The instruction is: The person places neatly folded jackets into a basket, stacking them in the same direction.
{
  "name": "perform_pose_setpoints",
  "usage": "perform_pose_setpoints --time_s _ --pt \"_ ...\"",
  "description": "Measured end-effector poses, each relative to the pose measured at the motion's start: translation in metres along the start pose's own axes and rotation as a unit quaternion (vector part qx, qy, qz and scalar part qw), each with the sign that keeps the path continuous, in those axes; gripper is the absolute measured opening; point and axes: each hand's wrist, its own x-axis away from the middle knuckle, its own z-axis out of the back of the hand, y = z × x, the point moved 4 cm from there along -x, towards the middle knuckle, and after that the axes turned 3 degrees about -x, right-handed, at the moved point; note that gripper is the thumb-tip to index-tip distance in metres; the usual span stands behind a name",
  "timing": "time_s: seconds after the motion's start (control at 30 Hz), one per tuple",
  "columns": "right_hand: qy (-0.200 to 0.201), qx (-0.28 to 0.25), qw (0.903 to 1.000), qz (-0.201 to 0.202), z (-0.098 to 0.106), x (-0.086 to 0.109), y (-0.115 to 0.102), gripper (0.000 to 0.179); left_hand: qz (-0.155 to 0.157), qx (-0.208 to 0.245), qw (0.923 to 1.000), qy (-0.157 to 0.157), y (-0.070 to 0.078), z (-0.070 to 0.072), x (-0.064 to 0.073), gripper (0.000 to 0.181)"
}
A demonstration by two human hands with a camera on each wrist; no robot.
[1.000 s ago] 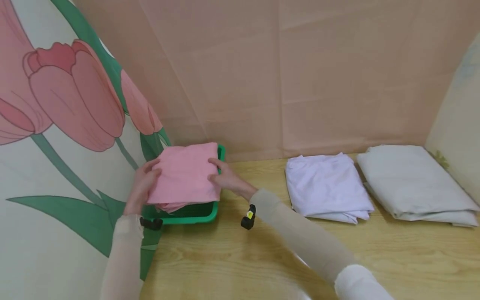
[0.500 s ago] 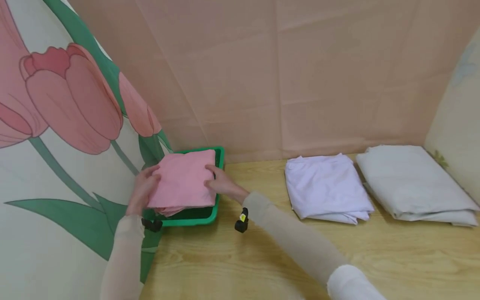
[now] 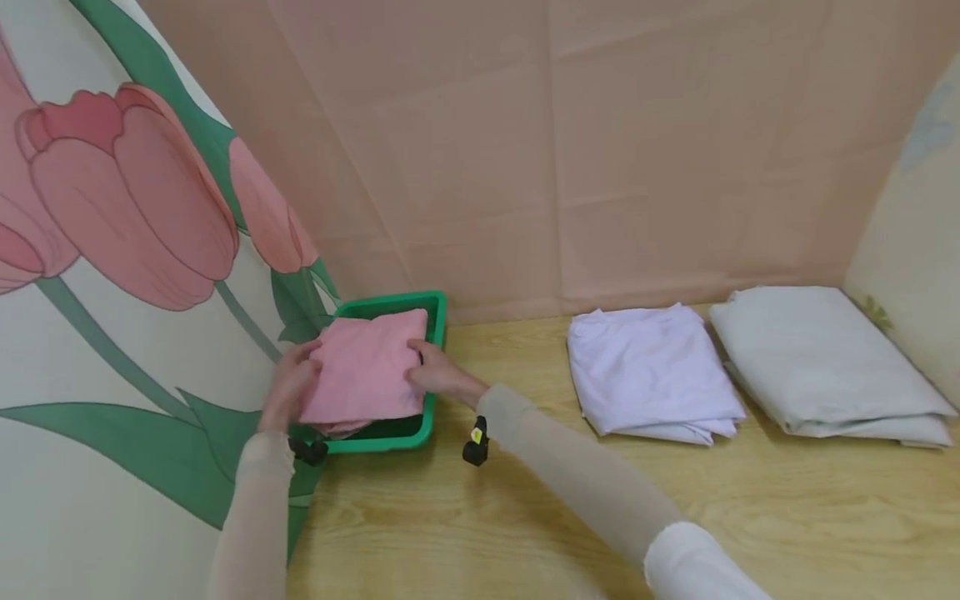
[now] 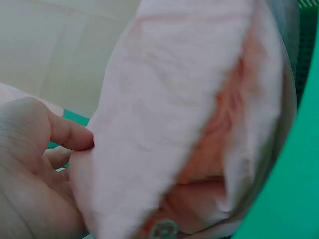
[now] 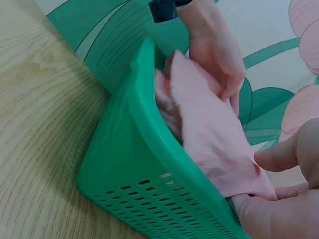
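A folded pink cloth [image 3: 367, 367] lies level in the mouth of a green plastic basket [image 3: 431, 312] at the left of the table. My left hand [image 3: 291, 383] pinches its left edge, thumb on top and fingers beneath. On the opposite edge my right hand [image 3: 442, 371] grips the cloth the same way. In the left wrist view the pink cloth [image 4: 164, 99] shows loose layers at its side, with a small greenish print low down. The right wrist view has the cloth [image 5: 214, 129] inside the basket's rim [image 5: 157, 119]. What lies under it is mostly hidden.
A folded lilac cloth [image 3: 652, 371] and a larger folded light grey cloth [image 3: 825, 362] lie to the right on the wooden table [image 3: 487, 533]. A tulip-patterned wall [image 3: 135, 208] stands close beside the basket; a pinkish sheet [image 3: 562, 150] hangs behind.
Both hands have lowered the pink cloth into the basket, and more of the basket's back rim shows. The lilac and grey cloths stay where they were.
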Motion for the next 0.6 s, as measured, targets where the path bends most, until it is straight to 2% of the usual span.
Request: perform_pose_setpoints --time_s 0.2,0.33,0.6 --pt "0.0 0.006 1.0 -0.007 -0.003 -0.002 0.001 0.075 -0.001 -0.027 0.9994 -0.02 -0.002 -0.008 0.0 0.062" --pt "-0.005 -0.002 1.0 -0.005 -0.004 -0.002 0.0 0.076 -0.014 -0.018 0.9995 -0.02 -0.003 -0.014 0.001 0.062" --pt "-0.012 -0.007 0.9998 0.017 -0.005 -0.002 0.0 0.064 -0.032 -0.024 0.999 -0.02 -0.002 -0.021 0.004 0.072"
